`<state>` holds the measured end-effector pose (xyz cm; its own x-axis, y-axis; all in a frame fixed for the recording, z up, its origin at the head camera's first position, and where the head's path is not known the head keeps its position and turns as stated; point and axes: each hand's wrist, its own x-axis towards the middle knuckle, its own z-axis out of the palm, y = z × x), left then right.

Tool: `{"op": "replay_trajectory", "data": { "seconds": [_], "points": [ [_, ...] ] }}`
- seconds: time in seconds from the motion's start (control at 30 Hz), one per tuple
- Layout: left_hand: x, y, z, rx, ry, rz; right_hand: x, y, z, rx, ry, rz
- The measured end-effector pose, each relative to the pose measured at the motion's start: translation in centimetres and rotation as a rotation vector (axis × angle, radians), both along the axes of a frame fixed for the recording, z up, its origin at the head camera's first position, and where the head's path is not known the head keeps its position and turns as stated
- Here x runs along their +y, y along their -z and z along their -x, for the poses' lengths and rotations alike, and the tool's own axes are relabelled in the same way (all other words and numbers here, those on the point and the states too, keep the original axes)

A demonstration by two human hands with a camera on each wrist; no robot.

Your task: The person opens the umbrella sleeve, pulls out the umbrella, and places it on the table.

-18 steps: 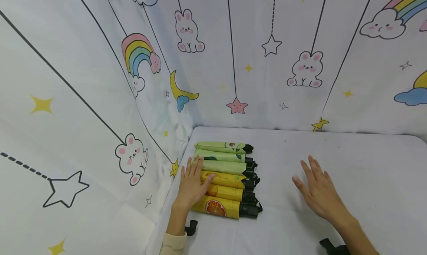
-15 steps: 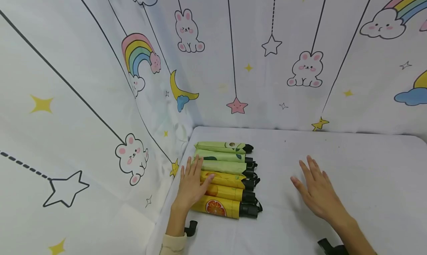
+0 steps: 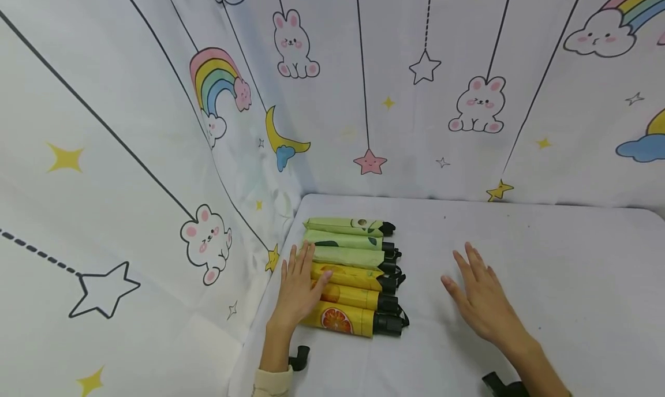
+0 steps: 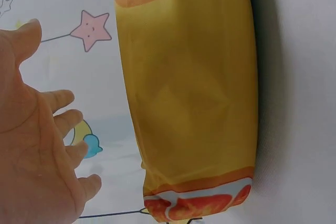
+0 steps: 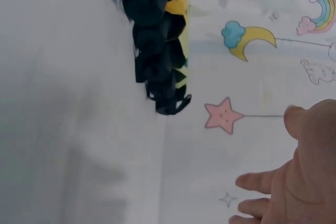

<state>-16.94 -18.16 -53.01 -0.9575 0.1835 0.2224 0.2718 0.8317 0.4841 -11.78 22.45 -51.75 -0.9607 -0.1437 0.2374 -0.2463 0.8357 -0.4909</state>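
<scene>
Folded umbrellas lie side by side in a row, handles to the right. Three are green, including the farthest green umbrella (image 3: 343,226) with an avocado print; three are yellow, the nearest yellow umbrella (image 3: 336,319) bearing an orange slice. My left hand (image 3: 297,287), fingers straight, is over the left ends of the row and overlaps the yellow ones in the head view. In the left wrist view, that near umbrella (image 4: 191,87) fills the middle, beside my palm. My right hand (image 3: 480,299) hovers right of the black handles (image 5: 157,40), fingers spread and holding nothing.
A white-covered table (image 3: 571,281) extends to the right. Behind and to the left hangs a white printed curtain (image 3: 332,126) with rabbits, stars and rainbows. Black wrist mounts (image 3: 299,358) show beneath the forearms.
My right hand has drifted left, nearer the umbrella handles. My left hand stays over the row, and the umbrellas keep their places. The head view has shifted slightly.
</scene>
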Motion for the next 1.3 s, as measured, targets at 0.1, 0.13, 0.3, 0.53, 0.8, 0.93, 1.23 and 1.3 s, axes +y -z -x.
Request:
{"op": "replay_trajectory", "data": {
  "seconds": [0.1, 0.13, 0.3, 0.53, 0.8, 0.93, 1.23, 1.3],
  "points": [
    [0.1, -0.2, -0.4, 0.013, -0.006, -0.011, -0.5, 0.1, -0.1, 0.005, -0.009, 0.009],
    [0.1, -0.2, -0.5, 0.013, -0.011, -0.012, -0.7, 0.1, -0.1, 0.005, -0.013, 0.014],
    [0.1, -0.3, -0.9, 0.003, -0.027, -0.052, -1.4, 0.2, -0.3, -0.013, -0.018, 0.034],
    [-0.1, -0.2, -1.6, -0.005, -0.045, -0.124, -2.5, 0.5, -0.7, -0.048, -0.015, 0.053],
    [-0.6, 0.2, -2.1, -0.018, -0.044, -0.173, -3.8, 0.9, -1.3, -0.034, -0.034, 0.066],
    [-0.9, 0.3, -2.3, -0.036, -0.055, -0.215, -4.4, 1.2, -1.5, -0.023, -0.048, 0.069],
    [-1.5, 0.5, -3.1, -0.139, -0.078, -0.370, -5.5, 1.4, -1.9, -0.053, -0.050, 0.075],
    [-1.7, 0.8, -3.3, -0.141, -0.088, -0.390, -5.7, 1.4, -2.1, -0.069, -0.047, 0.073]
  ]
}}
